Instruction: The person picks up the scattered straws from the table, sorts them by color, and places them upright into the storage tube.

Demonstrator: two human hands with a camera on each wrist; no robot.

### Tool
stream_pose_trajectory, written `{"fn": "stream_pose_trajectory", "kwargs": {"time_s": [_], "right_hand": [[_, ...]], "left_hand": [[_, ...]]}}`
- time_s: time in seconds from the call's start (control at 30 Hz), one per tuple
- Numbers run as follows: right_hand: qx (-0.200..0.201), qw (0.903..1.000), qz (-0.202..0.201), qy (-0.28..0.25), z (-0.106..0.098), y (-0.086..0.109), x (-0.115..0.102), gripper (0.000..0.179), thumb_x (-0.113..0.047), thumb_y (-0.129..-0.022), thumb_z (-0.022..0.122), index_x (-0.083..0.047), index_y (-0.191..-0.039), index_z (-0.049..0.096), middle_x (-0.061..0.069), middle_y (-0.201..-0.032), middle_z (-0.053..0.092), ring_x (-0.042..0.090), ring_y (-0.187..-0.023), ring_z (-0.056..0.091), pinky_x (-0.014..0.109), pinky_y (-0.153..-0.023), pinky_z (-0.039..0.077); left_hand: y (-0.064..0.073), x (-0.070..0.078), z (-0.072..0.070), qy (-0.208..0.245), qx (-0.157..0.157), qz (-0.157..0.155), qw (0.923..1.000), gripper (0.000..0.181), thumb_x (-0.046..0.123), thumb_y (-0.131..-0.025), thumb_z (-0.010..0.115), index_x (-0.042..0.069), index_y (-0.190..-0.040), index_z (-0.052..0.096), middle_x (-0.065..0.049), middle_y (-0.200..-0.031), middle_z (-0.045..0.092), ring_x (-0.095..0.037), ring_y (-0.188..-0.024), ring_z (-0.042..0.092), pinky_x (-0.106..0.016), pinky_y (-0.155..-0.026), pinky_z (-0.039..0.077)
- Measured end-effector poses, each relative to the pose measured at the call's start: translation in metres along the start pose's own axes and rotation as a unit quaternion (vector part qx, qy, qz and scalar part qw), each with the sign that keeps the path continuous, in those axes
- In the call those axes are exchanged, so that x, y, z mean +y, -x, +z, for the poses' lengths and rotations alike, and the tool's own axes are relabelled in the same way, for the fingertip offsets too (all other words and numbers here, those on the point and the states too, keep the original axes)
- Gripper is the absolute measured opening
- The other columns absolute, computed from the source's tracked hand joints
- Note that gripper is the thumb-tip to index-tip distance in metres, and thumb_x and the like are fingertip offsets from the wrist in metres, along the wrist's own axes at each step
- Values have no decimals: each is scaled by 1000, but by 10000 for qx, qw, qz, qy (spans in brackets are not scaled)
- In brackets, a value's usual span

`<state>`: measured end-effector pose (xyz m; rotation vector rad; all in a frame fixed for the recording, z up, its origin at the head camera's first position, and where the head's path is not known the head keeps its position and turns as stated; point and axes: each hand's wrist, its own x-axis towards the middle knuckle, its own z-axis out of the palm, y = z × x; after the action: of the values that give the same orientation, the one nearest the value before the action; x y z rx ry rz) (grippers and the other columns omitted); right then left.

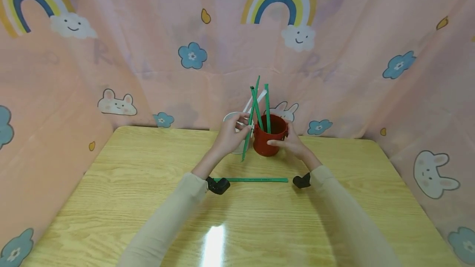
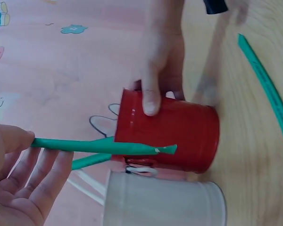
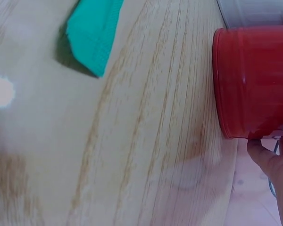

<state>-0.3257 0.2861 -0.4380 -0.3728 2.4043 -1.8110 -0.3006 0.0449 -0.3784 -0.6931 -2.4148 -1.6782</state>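
My left hand (image 1: 231, 135) pinches a green wrapped straw (image 2: 104, 146) between thumb and fingers, in front of a small white bucket (image 2: 165, 200). The straw slants upright in the head view, and its lower end hangs over the table. Beside the white bucket stands a red bucket (image 1: 264, 146); my right hand (image 1: 292, 143) grips it at its right side, thumb on the front wall. Two green straws (image 1: 267, 108) lean up out of the red bucket. White straws (image 1: 248, 104) rise from the white bucket, partly hidden behind my left hand.
Another green straw (image 1: 256, 180) lies crosswise on the wooden table (image 1: 148, 201), nearer to me than the buckets. Black wrist mounts (image 1: 219, 186) sit under both wrists. A pink patterned curtain (image 1: 148, 52) hangs right behind the table's far edge and along both sides.
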Motion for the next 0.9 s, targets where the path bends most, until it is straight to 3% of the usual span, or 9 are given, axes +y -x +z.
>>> {"fn": "stream_pose_trajectory", "kwargs": {"time_s": [0.27, 0.53, 0.7, 0.9], "right_hand": [[0, 10000, -22, -1, 0, -2, 1, 84, -1, -85, 68, -2, -146, 10, 22, -151, 23, 38, -139, 22, 57, -114, 25], [100, 9999, 5, -6, 0, -3, 3, 84, -2, -84, 70, -3, -145, 12, 22, -151, 24, 38, -139, 24, 57, -114, 26], [92, 9999, -16, -89, 0, -2, 6, 86, 0, -83, 71, -2, -145, 12, 23, -151, 24, 39, -139, 24, 56, -115, 25], [87, 10000, 26, -24, -2, -2, 5, 87, -3, -84, 70, -4, -147, 10, 21, -153, 21, 39, -141, 21, 57, -116, 22]], "left_hand": [[-11, 14, 5, 179, 403, -105, 9990, 32, 13, -92, 62, 4, -123, 59, -13, -103, 66, -25, -86, 64, -24, -67, 54], [-25, 22, 16, 630, 903, 57, 9939, 34, 9, -93, 58, 2, -125, 51, -15, -105, 64, -26, -87, 63, -26, -73, 53], [-32, 26, 23, 895, 1070, 113, 9902, 35, 7, -93, 58, 1, -126, 48, -18, -107, 61, -28, -91, 63, -26, -75, 54], [-40, 25, 29, 898, 1205, 202, 9884, 34, 8, -95, 58, 0, -126, 47, -18, -109, 61, -29, -93, 65, -28, -78, 56]]}}
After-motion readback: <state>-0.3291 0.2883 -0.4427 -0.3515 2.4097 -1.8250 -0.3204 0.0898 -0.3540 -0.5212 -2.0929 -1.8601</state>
